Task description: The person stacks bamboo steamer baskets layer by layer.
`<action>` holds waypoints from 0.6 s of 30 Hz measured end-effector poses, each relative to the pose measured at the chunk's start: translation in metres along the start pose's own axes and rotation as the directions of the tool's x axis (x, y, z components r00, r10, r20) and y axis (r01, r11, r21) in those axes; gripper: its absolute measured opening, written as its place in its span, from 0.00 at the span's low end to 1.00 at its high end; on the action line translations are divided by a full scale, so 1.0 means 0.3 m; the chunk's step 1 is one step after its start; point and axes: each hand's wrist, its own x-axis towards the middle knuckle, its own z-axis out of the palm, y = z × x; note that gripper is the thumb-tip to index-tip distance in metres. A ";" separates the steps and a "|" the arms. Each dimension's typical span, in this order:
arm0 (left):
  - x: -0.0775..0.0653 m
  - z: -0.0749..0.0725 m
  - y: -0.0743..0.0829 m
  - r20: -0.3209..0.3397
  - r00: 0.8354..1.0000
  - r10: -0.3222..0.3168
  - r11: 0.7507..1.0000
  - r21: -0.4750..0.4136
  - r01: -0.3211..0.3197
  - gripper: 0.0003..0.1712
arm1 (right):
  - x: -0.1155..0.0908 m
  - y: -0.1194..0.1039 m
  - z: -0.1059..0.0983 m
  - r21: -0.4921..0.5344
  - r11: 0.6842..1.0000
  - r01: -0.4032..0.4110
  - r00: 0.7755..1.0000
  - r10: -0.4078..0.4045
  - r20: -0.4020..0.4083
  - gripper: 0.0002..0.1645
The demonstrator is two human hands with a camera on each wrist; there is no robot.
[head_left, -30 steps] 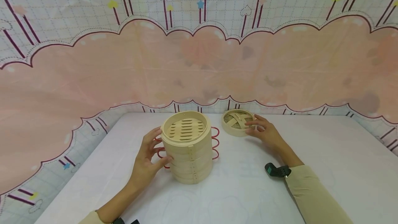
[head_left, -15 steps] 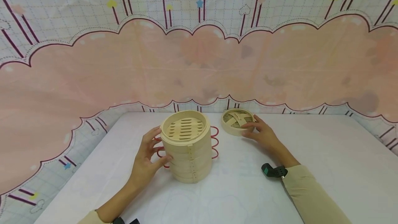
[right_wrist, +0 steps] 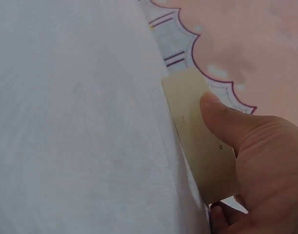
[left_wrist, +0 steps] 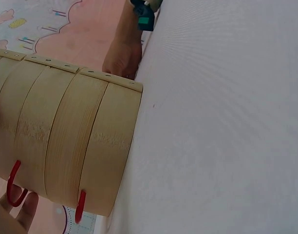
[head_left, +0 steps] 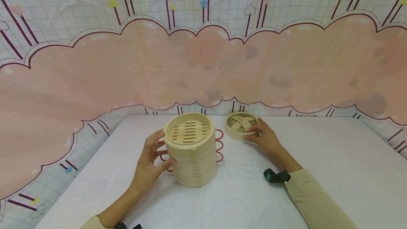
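Note:
A stacked bamboo steamer (head_left: 195,165) with red loop handles stands upright on the white table, its slatted top tier uncovered. My left hand (head_left: 149,165) holds it from the left side, thumb on the front and fingers round the back. In the left wrist view the steamer's tiers (left_wrist: 66,126) fill the left side, with fingertips beyond a red loop. Behind and right of the stack is the round woven steamer lid (head_left: 235,135). My right hand (head_left: 267,139) grips its right edge; in the right wrist view the thumb (right_wrist: 219,114) presses against the lid's side wall (right_wrist: 200,141).
The white table (head_left: 241,193) runs back to a patterned cloth backdrop (head_left: 203,66). The stack stands in front and left of the lid, a narrow gap between them. Black wrist devices (head_left: 276,176) are worn on both arms.
My right hand has moved left, and the lid has shifted slightly left with it, closer to the stack. The left hand and the steamer have stayed in place.

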 end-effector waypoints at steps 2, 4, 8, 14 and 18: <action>0.000 0.000 0.001 0.000 1.000 -0.001 1.000 -0.003 0.001 0.50 | 0.002 -0.001 0.000 -0.006 1.000 0.010 1.000 -0.010 -0.010 0.16; 0.000 0.001 0.001 0.000 1.000 -0.001 1.000 -0.007 0.001 0.50 | 0.002 -0.002 0.000 -0.011 1.000 0.017 1.000 -0.017 -0.021 0.16; 0.000 0.001 0.001 -0.002 1.000 -0.003 1.000 -0.009 0.003 0.50 | 0.003 0.000 0.002 -0.010 1.000 0.023 0.999 -0.023 -0.041 0.15; 0.000 0.002 0.003 -0.004 1.000 -0.010 1.000 -0.005 0.010 0.51 | 0.003 0.000 0.004 -0.012 1.000 0.004 0.999 -0.005 -0.048 0.17; 0.000 0.002 0.005 -0.004 1.000 -0.014 1.000 -0.005 0.014 0.51 | 0.003 0.000 0.006 -0.021 0.999 0.024 0.999 -0.024 -0.039 0.15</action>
